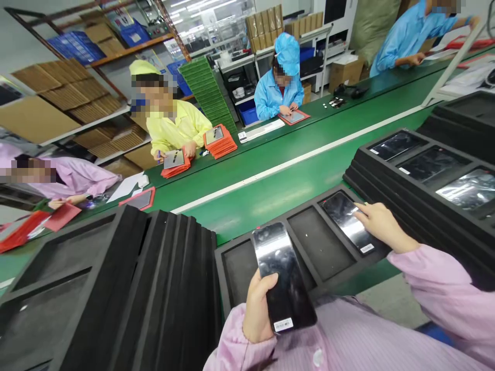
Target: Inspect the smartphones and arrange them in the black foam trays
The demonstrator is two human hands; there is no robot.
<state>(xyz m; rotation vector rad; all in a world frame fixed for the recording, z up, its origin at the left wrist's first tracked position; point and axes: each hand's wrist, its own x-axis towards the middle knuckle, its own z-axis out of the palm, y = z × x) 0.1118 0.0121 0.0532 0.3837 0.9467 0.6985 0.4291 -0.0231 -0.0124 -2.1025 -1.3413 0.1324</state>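
1. My left hand (257, 309), at 6 o'clock in the view, has its fingers closed around a black glass phone panel (282, 278); the thumb lies across the panel's face, and a white barcode label sits at the panel's near end.
2. My right hand (381, 224), at 4 o'clock, rests with its fingers bent and loose on a second phone panel (346, 219); the fingertips touch its right edge. Nothing is gripped.
3. The second panel lies flat in the right-hand compartment of a black foam tray (309, 206), which has three compartments. The middle compartment and the left one show only foam; the held panel hangs over the left one.
4. The tray stands on the near edge of the green conveyor bench (270, 190), which runs from 9 o'clock to 2 o'clock with a white stripe along it.
5. A stack of foam trays (425, 170) at 3 o'clock carries three more panels under glossy film.
6. Further black foam trays (154, 283), leaning on edge, stand at 8 o'clock.
7. Across the bench, a person in a yellow coat (174, 126) at 11 o'clock and a person in a blue coat (280, 90) at 12 o'clock work over red trays.
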